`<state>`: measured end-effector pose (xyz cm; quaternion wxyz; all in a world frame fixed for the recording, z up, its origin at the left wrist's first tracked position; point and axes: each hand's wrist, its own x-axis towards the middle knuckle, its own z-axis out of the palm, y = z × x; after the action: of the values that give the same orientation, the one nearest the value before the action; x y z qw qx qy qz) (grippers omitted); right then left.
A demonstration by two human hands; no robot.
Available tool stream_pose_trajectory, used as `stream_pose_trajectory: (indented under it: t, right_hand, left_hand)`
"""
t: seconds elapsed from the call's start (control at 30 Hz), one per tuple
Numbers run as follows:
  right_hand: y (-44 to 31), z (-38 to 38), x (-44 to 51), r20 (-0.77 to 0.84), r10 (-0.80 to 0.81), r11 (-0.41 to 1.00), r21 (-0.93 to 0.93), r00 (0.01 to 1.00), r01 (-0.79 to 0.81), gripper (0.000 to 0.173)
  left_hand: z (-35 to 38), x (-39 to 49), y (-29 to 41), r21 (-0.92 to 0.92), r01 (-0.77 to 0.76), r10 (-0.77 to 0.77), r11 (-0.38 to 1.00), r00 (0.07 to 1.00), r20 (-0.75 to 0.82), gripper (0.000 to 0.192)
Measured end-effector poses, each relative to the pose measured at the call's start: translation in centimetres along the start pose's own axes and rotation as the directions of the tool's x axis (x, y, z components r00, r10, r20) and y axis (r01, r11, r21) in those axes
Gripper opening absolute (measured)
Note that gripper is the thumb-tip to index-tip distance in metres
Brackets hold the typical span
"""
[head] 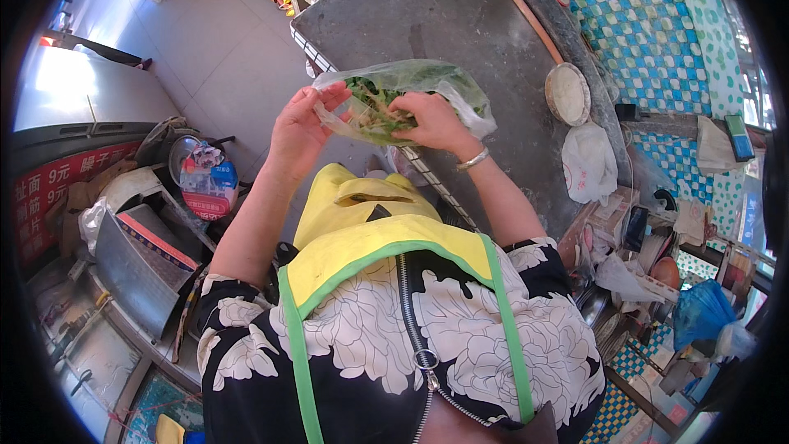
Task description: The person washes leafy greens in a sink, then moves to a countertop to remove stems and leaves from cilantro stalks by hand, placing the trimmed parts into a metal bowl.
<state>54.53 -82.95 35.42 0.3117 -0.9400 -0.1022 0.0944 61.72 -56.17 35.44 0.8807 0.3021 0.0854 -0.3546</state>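
A clear plastic bag [474,83] of leafy green vegetables [376,105] is before me, over the near edge of a dark worktop. Pale stems or roots show among the leaves at the bag's mouth. My left hand [311,117] pinches the left rim of the bag, palm turned toward it. Bent over the greens, my right hand [431,120] has its thumb and fingers gripping some of the stems. A bracelet circles my right wrist. Parts of the right fingers are hidden among the greens and film.
The dark worktop [394,18] has a tiled edge. On its right lie a long wooden rod [518,0], a round shallow container [567,94] and a white plastic bag [588,163]. Cluttered shelves [653,246] stand at right. A stool or chair with packages [209,188] is at left.
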Motion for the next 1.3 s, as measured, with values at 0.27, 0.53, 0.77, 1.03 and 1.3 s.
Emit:
stream_pose_trajectory:
  t: [0.27, 0.53, 0.77, 1.03, 1.3]
  right_hand:
    - [0.9, -4.8, -0.5, -0.191, 0.144, 0.957, 0.278, 0.971, -0.087, 0.045]
    - [1.9, -6.0, -0.6, -0.397, 0.224, 0.941, 0.325, 0.89, -0.092, 0.046]
    - [1.8, -6.5, -0.7, -0.359, 0.275, 0.936, 0.312, 0.892, -0.163, 0.048]
    - [0.1, -4.8, 0.3, -0.393, 0.119, 0.993, 0.065, 0.912, -0.101, 0.042]
    - [-1.2, 1.1, 2.5, -0.223, -0.061, 0.887, -0.459, 0.973, -0.049, 0.039]
  left_hand:
    - [-0.7, 0.3, 0.3, 0.056, 0.04, -0.047, 0.998, 0.993, 0.112, 0.015]
    - [0.3, 0.1, 0.5, 0.066, 0.04, -0.045, 0.997, 0.996, 0.081, 0.01]
    - [0.4, 0.6, 0.6, 0.075, -0.002, 0.003, 0.997, 1.0, -0.008, 0.018]
    - [1.0, 0.6, 1.1, 0.118, -0.035, 0.031, 0.992, 0.999, 0.032, 0.023]
    - [1.8, 1.0, 2.0, 0.192, -0.077, 0.064, 0.978, 0.995, 0.072, 0.032]
